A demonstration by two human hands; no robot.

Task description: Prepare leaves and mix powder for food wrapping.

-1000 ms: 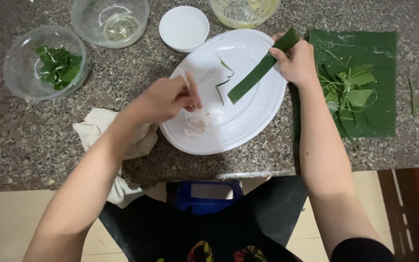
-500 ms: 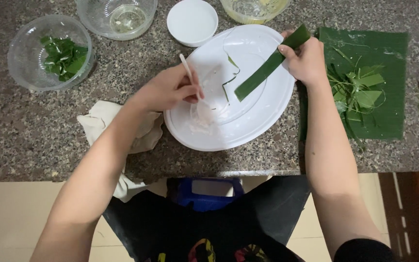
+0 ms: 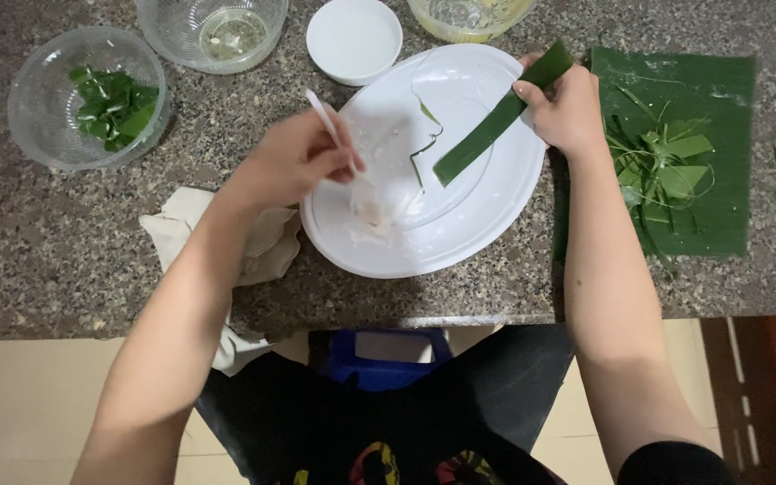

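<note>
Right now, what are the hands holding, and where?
Left hand pinches a thin white stick near its lower end; right hand grips a leaf strip near its upper end.

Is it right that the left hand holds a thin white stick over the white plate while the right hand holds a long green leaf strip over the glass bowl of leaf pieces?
Not quite. In the head view the right hand holds the long green leaf strip over the white plate, not over the glass bowl of leaf pieces, which sits far left. The left hand does hold the thin white stick over the plate.

long green leaf strip (image 3: 496, 117) slanting over white plate (image 3: 496, 216); thin white stick (image 3: 330, 126) tilted above plate's left.
</note>
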